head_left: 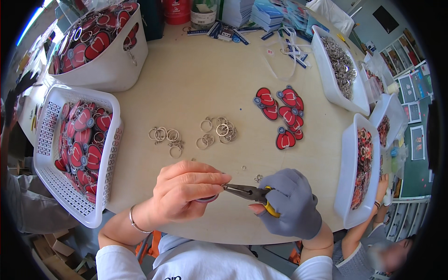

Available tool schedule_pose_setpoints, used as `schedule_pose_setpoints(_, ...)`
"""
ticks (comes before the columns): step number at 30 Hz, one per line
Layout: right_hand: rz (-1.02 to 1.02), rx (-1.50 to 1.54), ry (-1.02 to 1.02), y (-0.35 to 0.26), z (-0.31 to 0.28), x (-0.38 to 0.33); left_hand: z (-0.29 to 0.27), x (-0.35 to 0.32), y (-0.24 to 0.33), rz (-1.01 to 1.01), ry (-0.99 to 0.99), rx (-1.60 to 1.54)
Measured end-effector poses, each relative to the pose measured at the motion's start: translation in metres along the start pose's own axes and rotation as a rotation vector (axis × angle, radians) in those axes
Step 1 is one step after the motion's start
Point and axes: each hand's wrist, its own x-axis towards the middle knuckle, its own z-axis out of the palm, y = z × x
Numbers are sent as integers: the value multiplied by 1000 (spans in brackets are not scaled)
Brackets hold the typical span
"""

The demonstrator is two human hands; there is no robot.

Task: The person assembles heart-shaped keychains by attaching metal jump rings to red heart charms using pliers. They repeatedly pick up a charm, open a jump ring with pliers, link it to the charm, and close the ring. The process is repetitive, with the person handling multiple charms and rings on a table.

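Note:
My right hand point(290, 203), in a grey glove, grips needle-nose pliers point(247, 191) with yellow handles. The jaws point left and meet the fingertips of my bare left hand point(189, 190). Those fingers pinch a flat charm point(207, 199); only its dark, rounded rim shows below them. Whatever sits at the plier tips is too small to make out. Beyond my hands lie two groups of split rings with short chains, one to the left point(167, 136) and one near the middle point(219, 132). Small jump rings point(258, 178) lie by the pliers. Red flip-flop-shaped charms point(285, 139) are grouped farther right.
At left stand a white basket point(114, 140) and a white tub point(135, 70), both full of red keychains. White trays of metal parts point(322, 70) and small colourful pieces point(347, 163) line the right. Cards and a strap point(284, 77) lie far back. Another person's arm point(361, 226) reaches in at right.

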Motion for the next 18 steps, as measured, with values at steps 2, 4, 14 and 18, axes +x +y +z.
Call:
schedule_pose_setpoints(2, -12, -75, 18, -3, 2, -3, 1, 0, 0, 2, 19, -7)
schedule_pose_setpoints(4, -29, -187, 73, -9, 9, -7, 4, 3, 1, -6, 78, 12)
schedule_pose_setpoints(14, 57, -227, 138, -26, 20, -12, 0, 6, 9, -16, 90, 62)
schedule_pose_setpoints(18, 104, -83, 131, -24, 16, -6, -3, 6, 9, -15, 79, 37)
